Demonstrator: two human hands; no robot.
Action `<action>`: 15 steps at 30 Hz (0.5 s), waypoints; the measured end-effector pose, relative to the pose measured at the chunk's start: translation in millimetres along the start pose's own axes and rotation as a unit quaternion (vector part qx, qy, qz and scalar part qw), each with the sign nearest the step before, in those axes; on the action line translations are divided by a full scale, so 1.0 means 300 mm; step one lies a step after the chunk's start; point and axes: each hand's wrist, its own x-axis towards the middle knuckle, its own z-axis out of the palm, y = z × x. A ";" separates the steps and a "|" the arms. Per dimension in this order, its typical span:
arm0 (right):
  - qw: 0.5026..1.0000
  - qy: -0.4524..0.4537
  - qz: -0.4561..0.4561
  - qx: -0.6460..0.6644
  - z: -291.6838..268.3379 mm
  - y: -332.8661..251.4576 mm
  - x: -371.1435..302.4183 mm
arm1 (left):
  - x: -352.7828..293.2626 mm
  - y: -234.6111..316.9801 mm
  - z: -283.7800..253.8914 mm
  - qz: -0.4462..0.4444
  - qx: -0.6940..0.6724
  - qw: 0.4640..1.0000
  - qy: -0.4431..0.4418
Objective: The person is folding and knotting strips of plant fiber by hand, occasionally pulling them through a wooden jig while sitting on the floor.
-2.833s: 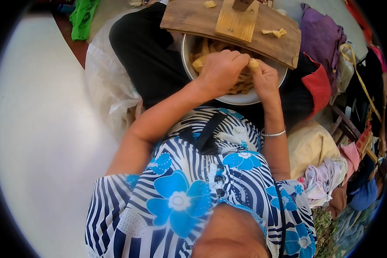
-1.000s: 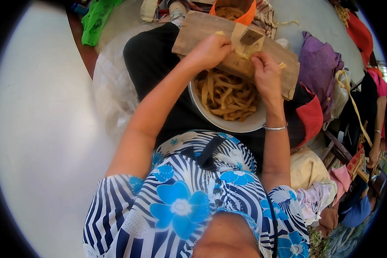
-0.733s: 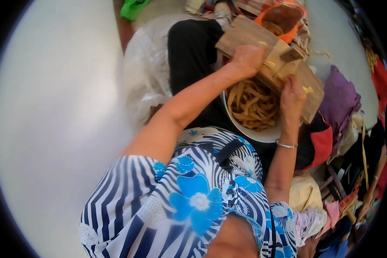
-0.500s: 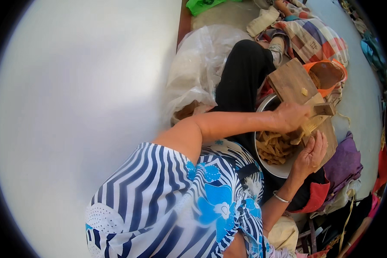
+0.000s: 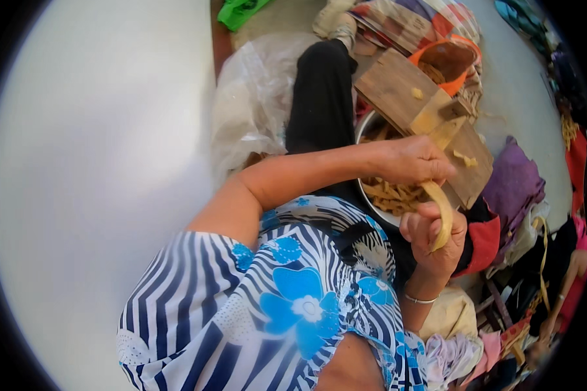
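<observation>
My left hand (image 5: 416,160) is closed, pinching the upper end of a flat, pale-yellow strip (image 5: 445,218); what the strip is made of I cannot tell. Its lower end curves down to my right hand (image 5: 440,238), whose thumb and fingers are bent around it. Both hands are above the near side of a metal basin (image 5: 365,130) holding many brownish-yellow strips (image 5: 392,194). Across the basin slants a wooden board (image 5: 388,81), with a small wooden block (image 5: 455,109) standing on it. Yellow scraps (image 5: 464,158) lie on the board.
An orange container (image 5: 471,51) with brown pieces inside stands beyond the board. Clear plastic sheeting (image 5: 257,91) lies left of my black-trousered leg (image 5: 319,98). Purple cloth (image 5: 512,173) and a red cloth (image 5: 481,241) are at the right. A green bag (image 5: 240,12) lies at the far left.
My left hand has come off the block on the board and holds the strip's end. My right hand has left the board's near edge and is curled around the strip. The view has shifted.
</observation>
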 end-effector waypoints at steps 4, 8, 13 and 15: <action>0.919 0.297 -0.093 -0.241 -0.012 -0.072 0.058 | -0.046 0.115 0.116 0.028 -0.177 0.983 0.031; 0.760 0.314 -0.174 -0.541 -0.194 0.039 0.087 | 0.033 0.003 0.156 -0.025 -0.165 0.984 0.066; 0.686 0.308 -0.112 -0.650 -0.263 0.102 0.051 | 0.046 -0.127 0.102 -0.147 -0.132 0.980 0.027; 0.690 0.292 -0.062 -0.660 -0.297 0.126 0.018 | 0.027 -0.170 0.099 -0.038 0.216 0.972 0.089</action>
